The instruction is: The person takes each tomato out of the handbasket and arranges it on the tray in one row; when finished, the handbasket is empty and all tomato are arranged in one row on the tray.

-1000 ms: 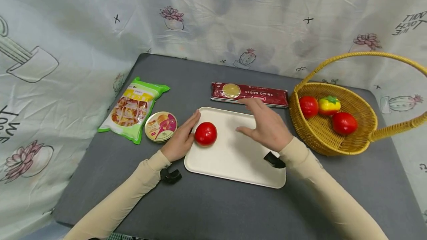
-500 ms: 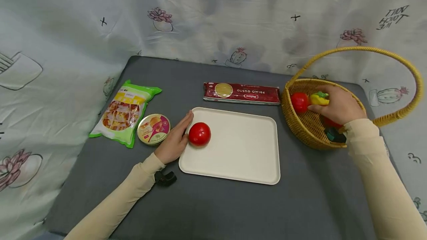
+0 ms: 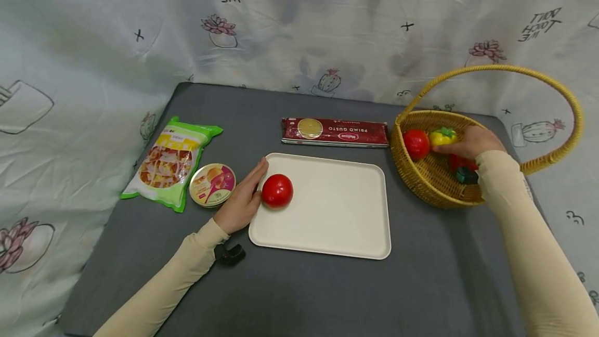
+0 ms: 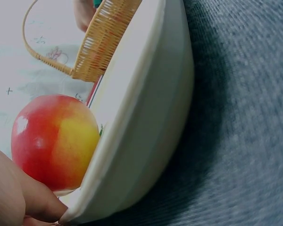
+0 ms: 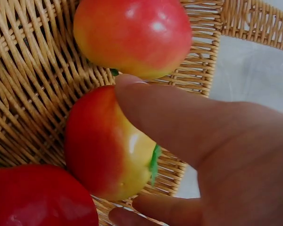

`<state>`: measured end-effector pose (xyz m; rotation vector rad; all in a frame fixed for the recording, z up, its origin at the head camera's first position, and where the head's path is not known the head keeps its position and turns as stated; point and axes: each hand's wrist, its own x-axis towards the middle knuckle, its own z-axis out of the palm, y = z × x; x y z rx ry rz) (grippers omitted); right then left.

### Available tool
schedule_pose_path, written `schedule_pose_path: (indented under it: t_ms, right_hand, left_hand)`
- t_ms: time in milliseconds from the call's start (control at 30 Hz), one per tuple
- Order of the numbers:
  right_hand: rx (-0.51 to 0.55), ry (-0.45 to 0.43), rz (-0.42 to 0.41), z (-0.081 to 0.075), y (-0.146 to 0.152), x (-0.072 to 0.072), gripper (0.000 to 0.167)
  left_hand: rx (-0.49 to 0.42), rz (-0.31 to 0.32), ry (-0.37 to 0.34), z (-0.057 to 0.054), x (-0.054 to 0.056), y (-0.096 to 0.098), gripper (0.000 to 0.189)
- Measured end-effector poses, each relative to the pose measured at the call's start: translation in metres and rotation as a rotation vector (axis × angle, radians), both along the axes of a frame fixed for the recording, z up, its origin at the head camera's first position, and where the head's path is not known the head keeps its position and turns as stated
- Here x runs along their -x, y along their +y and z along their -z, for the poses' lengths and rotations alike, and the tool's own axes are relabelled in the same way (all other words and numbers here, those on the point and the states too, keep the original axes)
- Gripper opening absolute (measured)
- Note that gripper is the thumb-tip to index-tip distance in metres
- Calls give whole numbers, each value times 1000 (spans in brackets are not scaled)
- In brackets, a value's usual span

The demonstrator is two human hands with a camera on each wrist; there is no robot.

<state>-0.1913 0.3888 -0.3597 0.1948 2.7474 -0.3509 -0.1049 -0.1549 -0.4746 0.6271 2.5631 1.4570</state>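
My left hand (image 3: 239,204) lies along the left edge of the white tray (image 3: 327,212), fingers straight. Beside its thumb a glossy tomato (image 3: 277,191) sits on the tray; the left wrist view shows this tomato (image 4: 56,141) as red with a yellow patch. My right hand (image 3: 482,142) reaches into the wicker basket (image 3: 421,191). There its thumb and fingers grip a red and yellow tomato (image 5: 108,146) with a green leafy top, still among the others. Two more red tomatoes lie in the basket, one tomato (image 3: 416,143) at the left, the other partly hidden under the wrist.
Behind the tray lies a dark red spaghetti packet (image 3: 335,132). Left of the tray are a round tin (image 3: 212,185) and a green and white food bag (image 3: 170,165). The basket's tall handle (image 3: 510,68) arches over the right arm's side. A printed curtain hangs behind the grey table.
My right hand has gone from over the tray into the basket on the right and closed round the red and yellow tomato. The left hand stays at the tray's edge.
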Motion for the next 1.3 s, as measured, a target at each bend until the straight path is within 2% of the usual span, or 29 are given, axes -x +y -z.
schedule_pose_path:
  t_ms: [367, 667, 833, 1033, 1233, 1300]
  right_hand:
    - [21, -29, 5, 8, 7, 5, 67]
    - [65, -42, 17, 17, 11, 9, 88]
    - [110, 56, 34, 16, 9, 3, 88]
    - [163, 148, 72, -4, -6, -17, 105]
    - [214, 329, 14, -17, -31, -40, 91]
    - [238, 362, 11, -20, -41, -49, 90]
  left_hand:
    - [5, 4, -12, -1, 1, 2, 69]
    - [0, -4, -13, -1, 0, 1, 69]
    - [2, -2, -10, -1, 0, 1, 69]
    - [-7, -3, -11, -1, -1, 1, 70]
    - [-6, -2, 7, 0, 0, 0, 69]
    - [-2, 0, 5, 1, 0, 0, 69]
